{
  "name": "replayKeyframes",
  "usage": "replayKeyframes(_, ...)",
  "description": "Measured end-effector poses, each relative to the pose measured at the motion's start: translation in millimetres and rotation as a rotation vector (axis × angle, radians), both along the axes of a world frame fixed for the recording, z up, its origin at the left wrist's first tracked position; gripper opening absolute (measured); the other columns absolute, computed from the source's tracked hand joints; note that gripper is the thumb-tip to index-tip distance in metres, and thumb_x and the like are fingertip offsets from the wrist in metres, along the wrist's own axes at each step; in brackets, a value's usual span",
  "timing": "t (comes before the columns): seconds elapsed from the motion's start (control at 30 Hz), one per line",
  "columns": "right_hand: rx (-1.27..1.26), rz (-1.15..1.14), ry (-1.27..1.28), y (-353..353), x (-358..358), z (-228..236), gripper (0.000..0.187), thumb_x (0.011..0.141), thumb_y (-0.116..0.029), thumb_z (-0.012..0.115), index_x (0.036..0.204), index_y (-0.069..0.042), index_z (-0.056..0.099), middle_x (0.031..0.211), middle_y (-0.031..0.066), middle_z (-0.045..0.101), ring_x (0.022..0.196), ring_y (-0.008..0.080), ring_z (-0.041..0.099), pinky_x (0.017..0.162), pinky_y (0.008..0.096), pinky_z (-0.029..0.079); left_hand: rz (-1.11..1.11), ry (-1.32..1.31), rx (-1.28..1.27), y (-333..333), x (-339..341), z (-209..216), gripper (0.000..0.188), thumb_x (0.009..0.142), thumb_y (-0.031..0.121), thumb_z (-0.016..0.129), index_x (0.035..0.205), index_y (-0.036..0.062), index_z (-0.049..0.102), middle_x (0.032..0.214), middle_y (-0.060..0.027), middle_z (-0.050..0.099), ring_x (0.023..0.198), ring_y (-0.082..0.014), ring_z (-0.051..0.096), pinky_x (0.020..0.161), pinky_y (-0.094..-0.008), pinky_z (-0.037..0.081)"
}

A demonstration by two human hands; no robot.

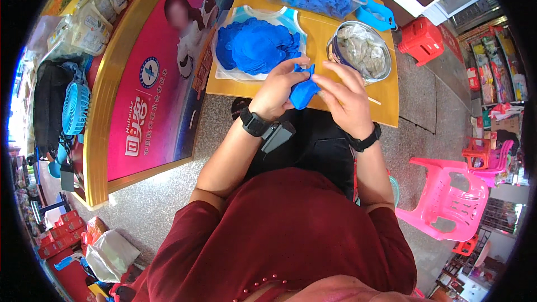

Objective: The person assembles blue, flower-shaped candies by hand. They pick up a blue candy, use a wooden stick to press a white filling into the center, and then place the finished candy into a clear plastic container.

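- Fingers (327,81) of the right hand (347,103) and of the left hand (277,92) pinch a small floppy blue cut piece (302,90) between them, held over the near edge of the yellow wooden table (386,100) where both can work it.
- Behind it on that table, a heap of blue pieces (254,45) fills a white tray (224,72); a round metal bowl (386,70) sits at right.
- Left of the table stands a pink gold-framed sign (151,112).

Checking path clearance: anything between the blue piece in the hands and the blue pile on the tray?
Nothing visible. Left hand and right hand hold the blue piece just in front of the tray's blue pile; bare tabletop between.
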State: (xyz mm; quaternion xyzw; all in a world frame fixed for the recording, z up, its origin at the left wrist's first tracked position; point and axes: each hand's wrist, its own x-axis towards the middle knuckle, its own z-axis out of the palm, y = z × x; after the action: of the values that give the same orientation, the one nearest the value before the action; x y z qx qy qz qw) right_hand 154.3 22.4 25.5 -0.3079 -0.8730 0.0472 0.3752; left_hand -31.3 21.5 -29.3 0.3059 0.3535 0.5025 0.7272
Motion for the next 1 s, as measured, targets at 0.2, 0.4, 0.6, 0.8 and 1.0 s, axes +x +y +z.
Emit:
replayKeyframes(0.2, -0.320, -0.103, 0.312, 3, -5, -29, 0.010, 0.082, -0.004, 0.070, 0.092, -0.004, 0.070, 0.082, 0.0077, 0.068, 0.075, 0.0194, 0.064, 0.070, 0.0313, 0.050, 0.079, -0.144, -0.090, -7, 2, 21, 0.037, 0.098, 0.028, 0.055, 0.129, 0.0098, 0.046, 0.080, -0.0033, 0.055, 0.054, -0.0112, 0.050, 0.043, -0.0244, 0.038)
replayKeyframes(0.4, -0.748, -0.204, 0.670, -4, -14, -46, 0.011, 0.089, -0.008, 0.068, 0.088, 0.003, 0.066, 0.077, 0.0015, 0.066, 0.067, 0.0049, 0.059, 0.059, 0.0213, 0.048, 0.490, 0.313, 0.551, -10, 27, 2, 0.034, 0.088, 0.015, 0.070, 0.113, 0.0020, 0.052, 0.098, -0.0062, 0.057, 0.078, -0.0111, 0.060, 0.061, -0.0246, 0.050)
replayKeyframes(0.6, -0.855, -0.091, 0.761, -6, -14, -47, 0.012, 0.092, -0.011, 0.065, 0.091, 0.001, 0.062, 0.077, 0.0014, 0.064, 0.067, 0.0051, 0.059, 0.057, 0.0206, 0.047, 0.166, 0.034, 0.288, -12, 29, 3, 0.012, 0.089, 0.010, 0.069, 0.098, 0.0018, 0.070, 0.085, -0.0037, 0.069, 0.076, -0.0112, 0.063, 0.070, -0.0260, 0.052)
replayKeyframes(0.8, -0.889, -0.126, 0.718, -2, -9, -49, 0.013, 0.092, -0.012, 0.065, 0.088, 0.000, 0.062, 0.074, -0.0005, 0.061, 0.065, 0.0042, 0.056, 0.056, 0.0202, 0.044, 0.320, 0.491, 0.353, -7, 28, -8, 0.012, 0.091, 0.009, 0.066, 0.096, -0.0005, 0.069, 0.085, -0.0031, 0.069, 0.072, -0.0079, 0.062, 0.063, -0.0228, 0.051)
replayKeyframes(1.0, -0.709, -0.286, 0.326, 46, 33, -30, 0.023, 0.092, -0.026, 0.064, 0.094, -0.003, 0.065, 0.073, 0.0031, 0.064, 0.068, 0.0083, 0.060, 0.062, 0.0267, 0.047, 0.267, 0.462, 0.248, -6, 14, 0, 0.012, 0.091, 0.008, 0.065, 0.099, -0.0009, 0.068, 0.083, -0.0031, 0.067, 0.070, -0.0075, 0.061, 0.058, -0.0213, 0.050)
